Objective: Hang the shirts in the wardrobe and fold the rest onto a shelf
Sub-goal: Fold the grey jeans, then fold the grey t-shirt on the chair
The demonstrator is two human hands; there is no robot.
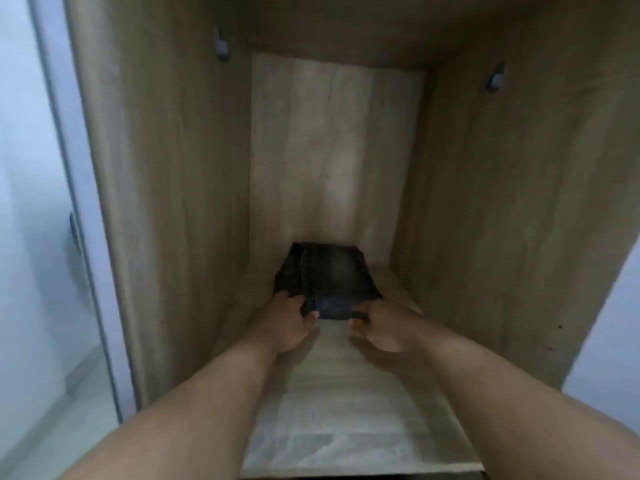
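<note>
Folded dark jeans (pixel 329 275) lie on the wardrobe shelf (pixel 346 410), centre of frame, pushed toward the back panel. Left hand (pixel 289 320) and right hand (pixel 381 327) both pinch the near edge, fingers curled on the denim (picture blurry).

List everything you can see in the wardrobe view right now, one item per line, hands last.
Folded dark blue-grey denim garment: one, lies on the shelf toward the back, near the back panel.
Light wood-grain shelf board: one, pale beige, bears the garment.
Wood-grain wardrobe compartment: one, brown side walls, paler back panel.
Small dark wall fittings: two, grey, one high on the left wall, one high on the right wall.
White door panel: one, left of the compartment, with a dark fitting on its edge.
Left hand: one, bare, grips the garment's near left corner.
Right hand: one, bare, grips the garment's near right corner.
</note>
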